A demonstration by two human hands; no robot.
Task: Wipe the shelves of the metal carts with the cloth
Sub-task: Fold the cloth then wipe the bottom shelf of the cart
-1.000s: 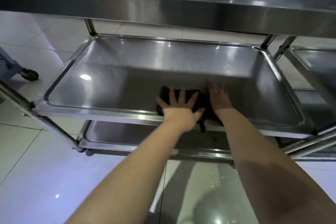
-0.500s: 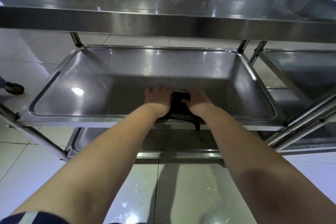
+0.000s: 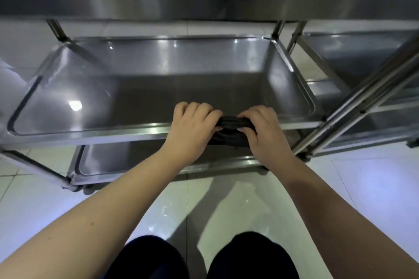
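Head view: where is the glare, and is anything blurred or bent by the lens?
In the head view, a bright glare spot sits on the left of the middle shelf; the top shelf is streaked and soft; the wide lens bends the shelf rims; the cloth shows little detail.

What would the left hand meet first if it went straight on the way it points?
Likely the raised far rim of the shelf. The left hand, gripping the cloth at the front edge, points across bare steel with nothing standing in between, though depth is hard to judge here.
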